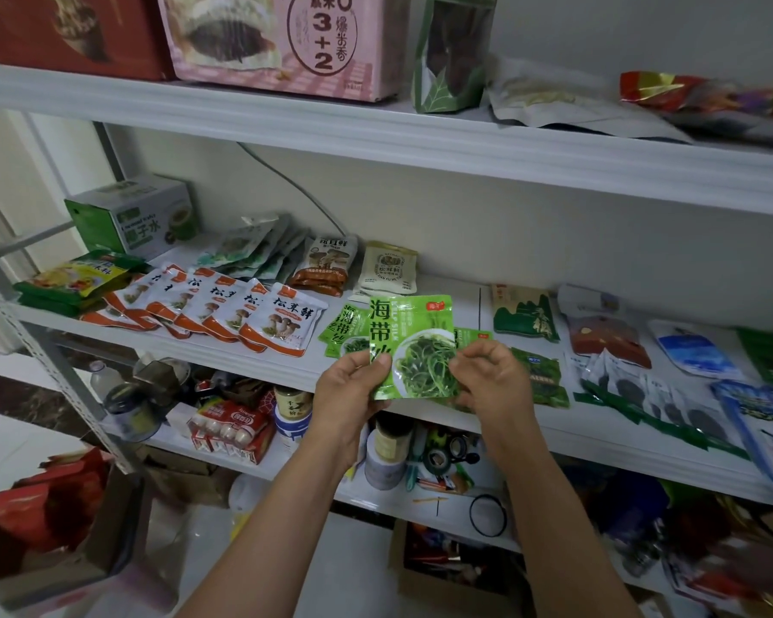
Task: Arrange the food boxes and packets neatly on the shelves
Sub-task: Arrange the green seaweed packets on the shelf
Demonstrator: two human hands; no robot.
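I hold a light green kelp packet (413,341) upright in front of the middle shelf (286,376). My left hand (353,390) pinches its lower left edge. My right hand (492,376) pinches its right edge. Behind it on the shelf lie another light green kelp packet (344,330) and a dark green packet (541,376). A row of white and orange mushroom packets (224,312) lies overlapped to the left.
A green box (139,216) and yellow-green packets (77,278) sit at the shelf's left end. Blue, white and dark packets (670,368) lie loose on the right. The top shelf holds a pink box (286,37) and bags. Jars and cartons crowd the lower shelf.
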